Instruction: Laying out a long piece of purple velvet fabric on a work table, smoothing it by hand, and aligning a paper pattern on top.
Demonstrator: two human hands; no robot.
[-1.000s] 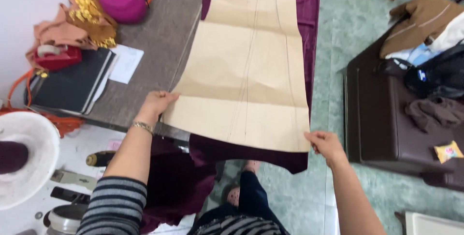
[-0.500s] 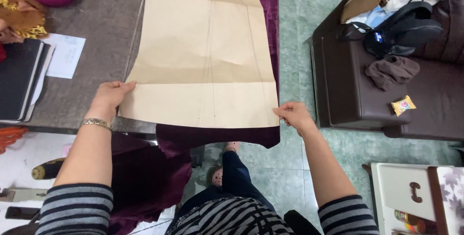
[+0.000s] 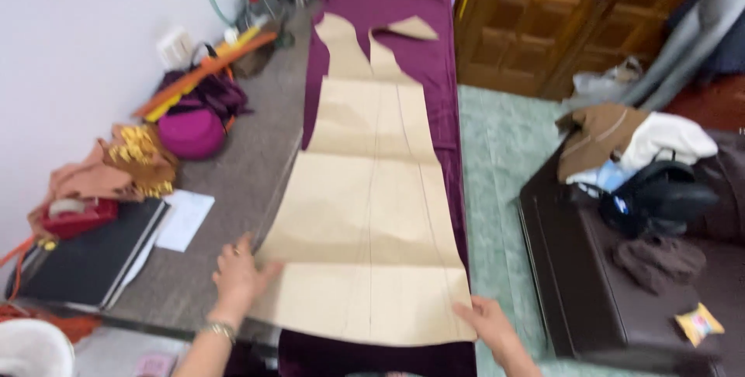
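Note:
A long tan paper pattern (image 3: 372, 214) lies flat on a strip of dark purple fabric (image 3: 434, 59) that runs down a grey table (image 3: 233, 183). My left hand (image 3: 237, 276) presses flat on the pattern's near left corner, with a bracelet on its wrist. Across from it, my right hand (image 3: 489, 323) rests with fingers spread on the near right corner. Neither hand grips anything. The fabric hangs over the table's near end below the paper.
On the table's left lie a black folder (image 3: 85, 257), a white paper sheet (image 3: 185, 220), a red tape holder (image 3: 74, 214), orange and gold cloth (image 3: 132, 164) and a magenta bag (image 3: 190, 133). A dark bench (image 3: 621, 284) with clothes and a black bag stands at the right.
The view has tilted up, showing the pattern's whole length and the far end of the table. Both hands remain on the pattern's near corners.

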